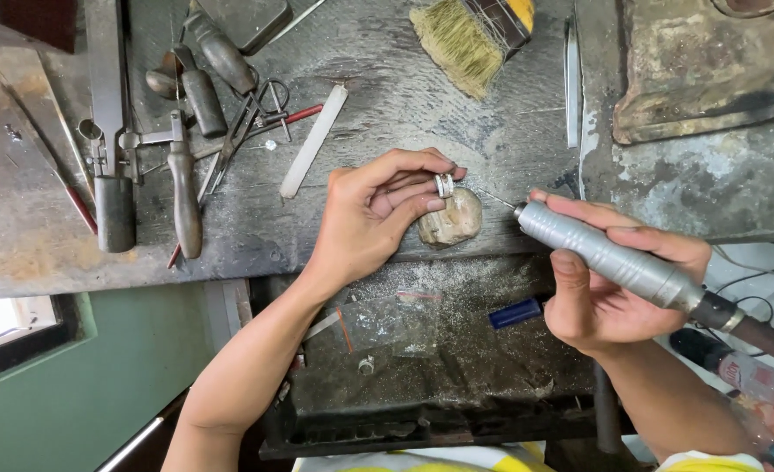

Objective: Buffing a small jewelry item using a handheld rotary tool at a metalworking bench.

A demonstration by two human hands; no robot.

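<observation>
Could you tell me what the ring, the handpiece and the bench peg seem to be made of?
Ring: pale, shiny metal, probably silver-coloured; exact alloy unclear.
Handpiece: grey matte metal, with a ribbed grip section.
Bench peg: apparently worn wood, tan and rounded, though it could be stone.

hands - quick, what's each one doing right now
Left hand: closed, pinching a silver ring at the fingertips, above the bench peg.
Right hand: closed around a grey rotary handpiece, its tip aimed at the ring.
</observation>
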